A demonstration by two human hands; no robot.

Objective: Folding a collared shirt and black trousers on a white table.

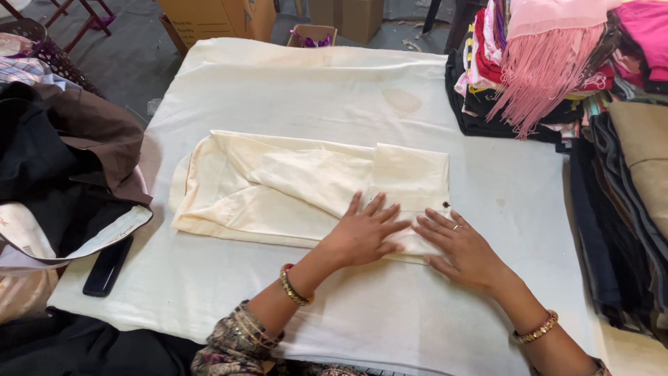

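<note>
cream shirt (306, 188) lies mostly folded on the desk (348, 90), left of the clothes pile (557, 63). left hand (362, 233) and right hand (463, 251), open and flat, press its near corner; smoothing seems left.

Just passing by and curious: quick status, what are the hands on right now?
Left hand and right hand both flat, fingers spread, pressing the cream folded garment. Garment lies on the white-covered table. Black phone off to the left, clear of the hands.

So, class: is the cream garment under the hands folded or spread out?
Folded: the cream garment lies in layers, a cuffed end doubled over it, both hands pressing flat.
</note>
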